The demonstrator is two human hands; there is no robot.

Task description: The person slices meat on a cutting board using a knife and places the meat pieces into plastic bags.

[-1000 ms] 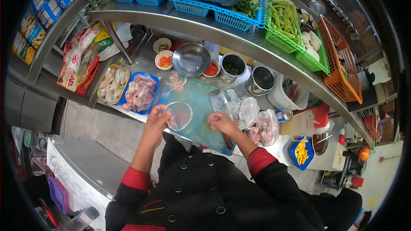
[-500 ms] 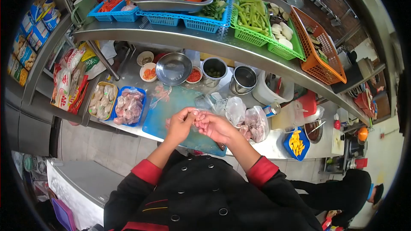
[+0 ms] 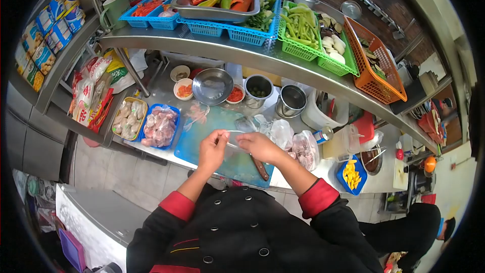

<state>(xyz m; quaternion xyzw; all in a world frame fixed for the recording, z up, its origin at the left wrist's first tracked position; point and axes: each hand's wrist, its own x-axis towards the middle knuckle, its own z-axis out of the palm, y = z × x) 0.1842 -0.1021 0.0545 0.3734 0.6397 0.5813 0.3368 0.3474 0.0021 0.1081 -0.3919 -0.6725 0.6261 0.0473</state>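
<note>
Over the blue cutting board (image 3: pixel 189 141), my left hand (image 3: pixel 213 147) pinches one side of a thin clear plastic bag (image 3: pixel 234 139). The fingers of my right hand (image 3: pixel 258 145) close on the bag's other side. A knife with a brown handle (image 3: pixel 259 168) lies on the board below my right hand. Beyond my hands, scraps of pale meat (image 3: pixel 198 113) rest at the board's far left. Bagged meat (image 3: pixel 304 150) and a crumpled clear bag (image 3: pixel 280 133) are to the right of my right hand.
Blue tray of bagged meat (image 3: pixel 160 125) and yellow tray (image 3: pixel 130 117) stand left. Behind the board are a metal bowl (image 3: pixel 212 86) and two pots. A steel shelf (image 3: pixel 202 49) with vegetable baskets crosses above. Another person (image 3: pixel 411 227) is at the lower right.
My hands were wide apart, the left holding the open bag; they came together and now hold the bag between them, slightly apart. The knife handle shows more. The view has shifted.
</note>
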